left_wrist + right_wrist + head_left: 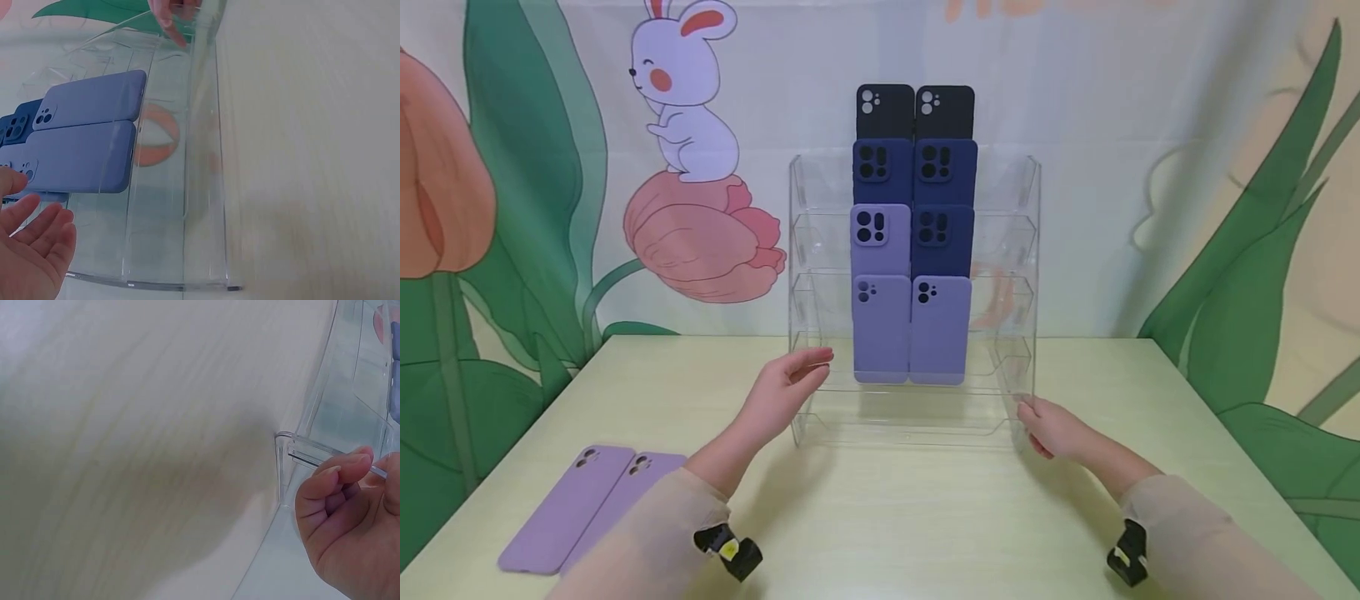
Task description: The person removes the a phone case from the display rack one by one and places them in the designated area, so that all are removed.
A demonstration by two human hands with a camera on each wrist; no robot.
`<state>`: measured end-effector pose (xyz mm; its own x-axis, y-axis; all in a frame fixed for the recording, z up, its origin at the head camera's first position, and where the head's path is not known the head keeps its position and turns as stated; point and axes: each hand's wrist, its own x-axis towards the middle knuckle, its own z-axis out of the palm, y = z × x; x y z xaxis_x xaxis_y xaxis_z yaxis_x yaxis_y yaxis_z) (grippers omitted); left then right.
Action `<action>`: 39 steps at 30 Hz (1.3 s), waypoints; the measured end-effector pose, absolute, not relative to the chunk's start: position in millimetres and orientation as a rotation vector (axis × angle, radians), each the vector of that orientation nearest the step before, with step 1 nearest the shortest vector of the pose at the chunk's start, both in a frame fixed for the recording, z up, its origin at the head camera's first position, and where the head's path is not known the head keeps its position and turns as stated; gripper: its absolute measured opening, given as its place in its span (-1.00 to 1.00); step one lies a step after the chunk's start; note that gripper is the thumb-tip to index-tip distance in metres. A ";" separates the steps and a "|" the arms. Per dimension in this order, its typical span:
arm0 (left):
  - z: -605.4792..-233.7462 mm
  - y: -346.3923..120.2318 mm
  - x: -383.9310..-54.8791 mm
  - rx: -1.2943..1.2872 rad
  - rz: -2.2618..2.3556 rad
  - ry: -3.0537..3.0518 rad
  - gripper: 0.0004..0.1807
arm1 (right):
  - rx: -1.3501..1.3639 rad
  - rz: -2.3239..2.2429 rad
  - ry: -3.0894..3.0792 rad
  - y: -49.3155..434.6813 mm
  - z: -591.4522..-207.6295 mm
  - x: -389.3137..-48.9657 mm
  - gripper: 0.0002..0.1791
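A clear acrylic display rack (pixel 917 433) stands on the table, with phone cases in two columns on its tiers. Black cases (pixel 891 123) are on top, navy cases (pixel 886 187) below, then a purple case (pixel 891 258) beside a navy case (pixel 951 246). At the bottom are two purple cases (pixel 882 337). My left hand (pixel 778 392) is by the rack's left side, its fingers spread loosely around nothing in the left wrist view. My right hand (pixel 344 519) pinches the front edge of the rack's right side panel between thumb and curled fingers.
Two more purple phone cases (pixel 568 517) lie side by side on the table (pixel 880 517) at the left, one partly hidden by my left sleeve. Behind the rack hangs a printed cloth (pixel 1075 208) with a rabbit and flowers.
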<state>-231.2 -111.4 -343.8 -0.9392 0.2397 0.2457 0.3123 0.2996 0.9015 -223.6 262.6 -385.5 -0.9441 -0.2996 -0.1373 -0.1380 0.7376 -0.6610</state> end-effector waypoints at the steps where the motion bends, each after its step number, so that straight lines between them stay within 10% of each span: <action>1: -342.8 -109.2 -233.7 -0.518 -1.752 -2.478 -0.62 | -0.346 -1.004 2.705 263.2 -385.7 -224.0 -0.45; 39: -332.9 -65.1 -273.0 -0.209 -1.818 -2.488 -0.65 | -0.357 -1.007 2.708 263.4 -388.5 -225.2 -0.45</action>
<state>-273.0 -65.1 -332.9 -0.9895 0.0778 0.1222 0.1400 0.2987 0.9440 -225.2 263.4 -388.5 -0.9440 -0.3038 -0.1286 -0.1460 0.7342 -0.6630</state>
